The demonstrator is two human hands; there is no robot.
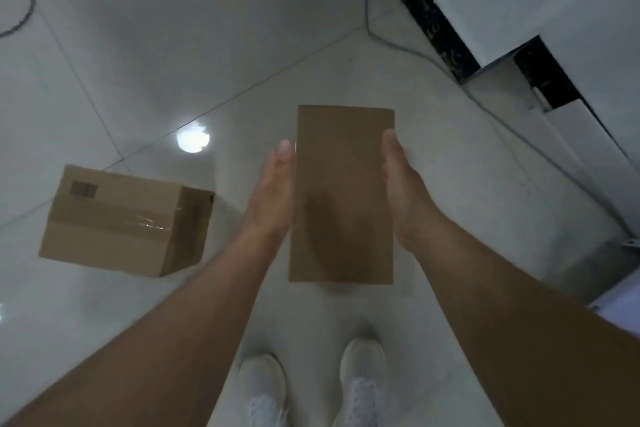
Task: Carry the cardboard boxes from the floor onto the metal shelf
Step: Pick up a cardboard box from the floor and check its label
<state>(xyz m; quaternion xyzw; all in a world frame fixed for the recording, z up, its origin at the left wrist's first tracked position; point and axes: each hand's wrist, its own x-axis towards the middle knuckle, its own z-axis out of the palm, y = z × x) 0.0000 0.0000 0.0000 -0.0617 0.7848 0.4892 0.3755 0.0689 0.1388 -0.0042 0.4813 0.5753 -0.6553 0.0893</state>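
A plain narrow cardboard box (341, 194) is in the centre, seen from above, above the tiled floor. My left hand (273, 194) presses flat against its left side and my right hand (401, 184) against its right side, so the box is clamped between both palms. A second, wider cardboard box (117, 222), sealed with clear tape, lies on the floor to the left, apart from my hands. A grey metal shelf part (633, 243) shows at the right edge.
Glossy white floor tiles (173, 45) reflect ceiling lights. A thin grey cable (398, 42) runs along the wall base at upper right; a dark cable loop (20, 10) lies far left. A white wall with black skirting (433, 21) rises to the right. My white shoes (311, 388) are below.
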